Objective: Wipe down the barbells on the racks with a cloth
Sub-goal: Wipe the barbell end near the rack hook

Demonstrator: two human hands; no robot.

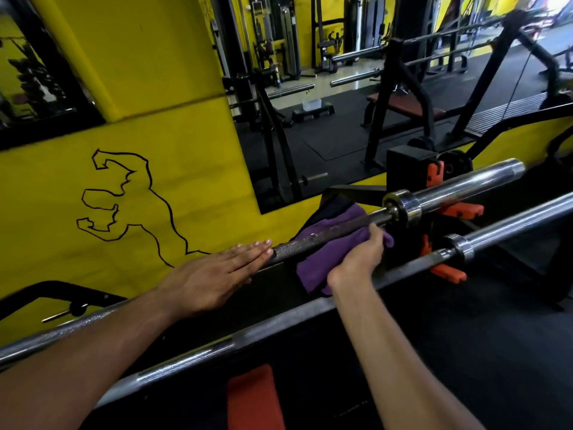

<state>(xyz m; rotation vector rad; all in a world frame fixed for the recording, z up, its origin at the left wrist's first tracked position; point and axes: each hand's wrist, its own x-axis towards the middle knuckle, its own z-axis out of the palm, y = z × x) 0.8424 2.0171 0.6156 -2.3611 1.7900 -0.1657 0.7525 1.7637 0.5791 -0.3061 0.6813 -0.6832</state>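
Two barbells lie side by side on black racks, running from lower left to upper right. The upper barbell (328, 232) has a dark, knurled shaft that looks dull and speckled where the hands are, then meets a bright chrome collar (403, 207) and a smooth, shiny sleeve that catches the light. The lower barbell (279, 324) is paler steel with a worn grey shaft, a short knurled band near the bottom left, and its own chrome collar farther right.

A purple cloth (322, 262), soft and towel-like, is draped over and under the upper barbell's shaft just left of the collar, with a loose flap hanging down behind the lower bar. The right hand (359, 259) reaches over the lower barbell, its grip closed on the cloth, fingers curled into the fabric beside the upper shaft. The left hand (214, 274) lies flat and open, fingers straight and together, resting on the upper barbell's shaft with fingertips pointing towards the cloth; its grip holds nothing.

Orange spring clips (446, 271) sit on the rack near both collars. Behind the bars is a yellow wall (170, 135) with a black line drawing of a flexing figure (124, 200), and a mirror (341, 103) showing gym benches and machines. No brand marks or readable writing show on bars or cloth.
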